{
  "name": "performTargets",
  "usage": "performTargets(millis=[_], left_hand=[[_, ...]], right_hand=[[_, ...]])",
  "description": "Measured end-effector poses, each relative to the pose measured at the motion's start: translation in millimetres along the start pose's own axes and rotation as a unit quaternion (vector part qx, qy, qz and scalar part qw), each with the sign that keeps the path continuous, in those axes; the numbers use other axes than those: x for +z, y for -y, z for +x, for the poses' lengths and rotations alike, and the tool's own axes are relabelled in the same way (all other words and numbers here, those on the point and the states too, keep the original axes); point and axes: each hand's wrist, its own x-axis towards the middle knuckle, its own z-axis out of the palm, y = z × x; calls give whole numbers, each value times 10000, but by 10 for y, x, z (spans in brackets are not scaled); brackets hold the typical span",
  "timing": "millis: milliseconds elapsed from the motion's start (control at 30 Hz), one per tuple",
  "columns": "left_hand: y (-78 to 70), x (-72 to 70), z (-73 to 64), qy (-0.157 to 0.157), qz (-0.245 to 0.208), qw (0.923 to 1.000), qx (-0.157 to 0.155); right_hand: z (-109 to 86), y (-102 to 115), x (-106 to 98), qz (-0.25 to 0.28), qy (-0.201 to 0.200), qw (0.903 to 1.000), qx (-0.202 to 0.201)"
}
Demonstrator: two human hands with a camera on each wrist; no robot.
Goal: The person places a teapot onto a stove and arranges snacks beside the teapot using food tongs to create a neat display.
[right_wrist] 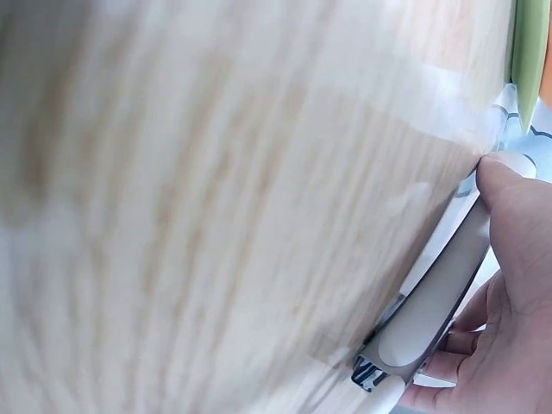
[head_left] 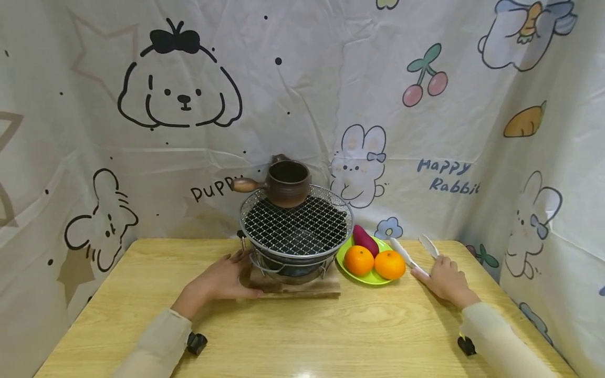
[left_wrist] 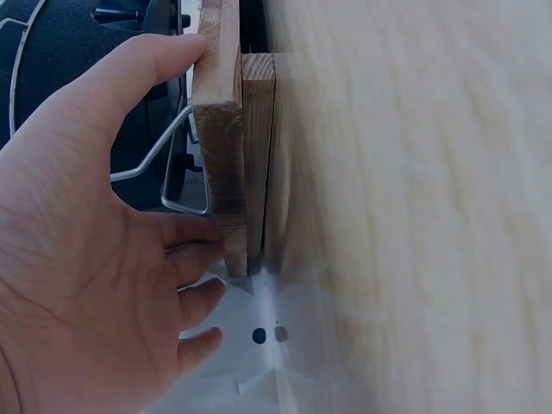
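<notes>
My left hand (head_left: 224, 278) is at the left end of a wooden board (head_left: 302, 287). In the left wrist view its thumb touches the board's edge, with the fingers spread along the end. On the board stands a round tabletop grill (head_left: 298, 228) with a wire mesh top and a dark bowl. A brown clay pot (head_left: 288, 191) with a wooden handle sits at the grill's back left. To the right, my right hand (head_left: 446, 281) holds tongs (right_wrist: 431, 302), their pale arms spread apart and pointing away from me.
Between the grill and the tongs lies a green plate (head_left: 361, 278) with two oranges (head_left: 389, 265) and a purple sweet potato (head_left: 365, 240). A patterned cloth (head_left: 283, 79) hangs around the wooden table (head_left: 302, 336) at the back and sides.
</notes>
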Motion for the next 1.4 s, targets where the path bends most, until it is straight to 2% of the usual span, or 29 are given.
performTargets(millis=[167, 367, 767, 1400], left_hand=[[-11, 2, 0, 111, -158, 9998, -60], [-27, -2, -12, 344, -122, 9993, -126], [-100, -182, -87, 1002, 185, 9948, -13], [-131, -164, -111, 1136, -20, 9934, -175]], right_hand=[[4, 5, -46, 30, 115, 9999, 32], [-8, 14, -59, 1, 150, 9999, 65], [-16, 28, -69, -11, 166, 9998, 86], [-10, 37, -50, -30, 140, 9999, 38]])
